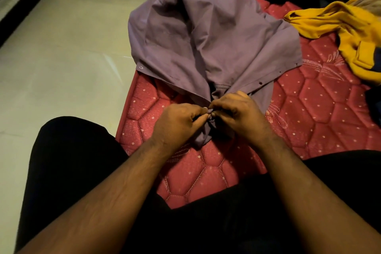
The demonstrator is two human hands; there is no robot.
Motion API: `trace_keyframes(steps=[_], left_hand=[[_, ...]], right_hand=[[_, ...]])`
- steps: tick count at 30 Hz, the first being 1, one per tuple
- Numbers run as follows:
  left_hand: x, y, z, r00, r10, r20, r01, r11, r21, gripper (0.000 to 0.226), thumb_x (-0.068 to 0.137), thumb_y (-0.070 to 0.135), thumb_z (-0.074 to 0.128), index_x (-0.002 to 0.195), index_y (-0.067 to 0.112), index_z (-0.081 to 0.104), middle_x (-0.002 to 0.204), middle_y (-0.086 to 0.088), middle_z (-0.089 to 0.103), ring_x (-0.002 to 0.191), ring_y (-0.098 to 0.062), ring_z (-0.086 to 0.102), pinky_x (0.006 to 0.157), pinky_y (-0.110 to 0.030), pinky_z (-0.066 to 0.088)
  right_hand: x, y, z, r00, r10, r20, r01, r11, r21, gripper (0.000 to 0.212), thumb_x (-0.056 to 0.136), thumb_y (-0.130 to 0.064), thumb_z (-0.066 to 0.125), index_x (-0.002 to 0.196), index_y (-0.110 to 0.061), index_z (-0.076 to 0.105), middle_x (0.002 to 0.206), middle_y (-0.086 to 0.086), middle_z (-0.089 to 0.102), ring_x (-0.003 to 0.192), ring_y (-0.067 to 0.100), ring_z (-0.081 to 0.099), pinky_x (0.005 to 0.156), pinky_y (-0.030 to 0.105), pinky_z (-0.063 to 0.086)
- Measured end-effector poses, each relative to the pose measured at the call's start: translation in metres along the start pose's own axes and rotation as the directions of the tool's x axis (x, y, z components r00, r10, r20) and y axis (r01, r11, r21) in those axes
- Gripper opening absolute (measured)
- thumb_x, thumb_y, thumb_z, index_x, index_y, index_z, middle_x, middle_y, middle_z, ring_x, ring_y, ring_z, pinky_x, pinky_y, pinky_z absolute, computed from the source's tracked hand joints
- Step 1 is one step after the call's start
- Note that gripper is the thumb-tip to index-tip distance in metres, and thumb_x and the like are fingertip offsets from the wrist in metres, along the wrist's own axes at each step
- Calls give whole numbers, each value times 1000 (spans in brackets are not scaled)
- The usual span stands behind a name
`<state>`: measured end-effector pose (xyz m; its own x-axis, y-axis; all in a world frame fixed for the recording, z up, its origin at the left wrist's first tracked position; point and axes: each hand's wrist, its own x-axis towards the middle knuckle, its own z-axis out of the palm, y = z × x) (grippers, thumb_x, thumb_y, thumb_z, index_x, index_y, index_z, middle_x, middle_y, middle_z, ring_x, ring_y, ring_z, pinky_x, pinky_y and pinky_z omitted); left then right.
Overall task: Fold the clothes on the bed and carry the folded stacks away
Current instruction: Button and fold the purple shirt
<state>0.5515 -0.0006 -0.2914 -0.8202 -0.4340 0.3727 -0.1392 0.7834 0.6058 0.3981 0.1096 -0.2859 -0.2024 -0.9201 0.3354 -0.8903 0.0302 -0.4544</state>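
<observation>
Red quilted bed, pale floor | one purple shirt, one yellow garment beyond fingers | left hand, right hand fingers pinch shirt edge

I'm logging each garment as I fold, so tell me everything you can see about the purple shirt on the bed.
The purple shirt is a plain, muted purple woven-looking garment with small dark buttons and a buttonhole showing along its near edges. It lies unfolded and rumpled on the red quilted mattress, its left side hanging over the bed's edge toward the floor. Its near end is gathered into a bunch where the left hand and right hand pinch it together. It lies apart from the yellow garment to its right.
</observation>
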Motion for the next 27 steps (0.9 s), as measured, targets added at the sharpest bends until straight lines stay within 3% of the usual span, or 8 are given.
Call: trace_keyframes(steps=[6, 10, 12, 14, 17, 20, 24, 27], left_hand=[[2, -1, -3, 991, -132, 7, 131, 977, -167, 17, 80, 29, 73, 81, 13, 79, 72, 5, 73, 61, -2, 64, 56, -28, 51], [2, -3, -4, 1000, 6, 15, -4, 992, -127, 26, 85, 35, 65, 86, 12, 78, 75, 2, 74, 67, -4, 63, 58, -21, 49], [2, -5, -2, 994, 86, 70, -82, 995, -54, 32, 86, 37, 60, 91, 12, 78, 79, -1, 75, 67, -9, 67, 59, -26, 52], [1, -6, 3, 988, 107, 111, -109, 994, 9, 33, 86, 38, 57, 89, 12, 78, 78, -2, 75, 65, -14, 68, 55, -27, 53], [-2, -3, 7, 992, -82, 99, 96, 986, -139, 19, 84, 30, 69, 87, 13, 78, 77, 2, 75, 66, -6, 66, 58, -21, 51], [0, -3, 7, 950, -281, 139, 311, 901, -304, 8, 81, 19, 78, 86, 13, 77, 76, 5, 74, 68, -4, 67, 61, -20, 52], [0, -1, 7, 898, -382, 217, 439, 782, -443, 7, 78, 13, 80, 81, 14, 74, 73, -7, 72, 65, -13, 65, 60, -30, 51], [2, 7, 5, 802, -507, 316, 573, 504, -646, 12, 77, -1, 77, 76, 6, 67, 69, -20, 62, 59, -17, 56, 52, -23, 45]], right_hand=[[-7, 6, 0, 997, 16, 71, -12, 998, -55, 28, 86, -40, 57, 96, -19, 72, 84, -2, 67, 74, 24, 60, 68, 42, 48], [-6, 4, -1, 995, 101, 22, -103, 987, 122, 26, 82, -41, 61, 90, -21, 75, 83, -6, 70, 77, 15, 66, 69, 47, 50], [-5, 6, -2, 990, 138, 20, -139, 966, 218, 25, 80, -38, 63, 86, -18, 77, 80, -4, 71, 73, 13, 67, 66, 47, 53], [-6, 8, 0, 987, 153, 47, -159, 968, 195, 23, 80, -40, 63, 83, -22, 76, 78, -5, 70, 73, 13, 67, 67, 49, 52], [-5, 6, 3, 989, 138, 49, -143, 980, 139, 22, 81, -37, 63, 84, -19, 75, 77, -5, 68, 73, 15, 65, 69, 43, 53], [-4, 0, 2, 993, 115, 12, -115, 982, 150, 15, 78, -21, 69, 84, -9, 76, 76, 1, 67, 69, 13, 62, 65, 20, 47], [-3, -1, 1, 997, 78, 5, -78, 990, 120, 13, 76, -17, 70, 84, -7, 75, 75, 3, 67, 69, 8, 57, 64, 13, 41], [-3, -1, 1, 995, 99, -8, -96, 979, 181, 13, 79, -16, 69, 87, -7, 75, 78, 3, 68, 72, 7, 57, 67, 15, 43]])
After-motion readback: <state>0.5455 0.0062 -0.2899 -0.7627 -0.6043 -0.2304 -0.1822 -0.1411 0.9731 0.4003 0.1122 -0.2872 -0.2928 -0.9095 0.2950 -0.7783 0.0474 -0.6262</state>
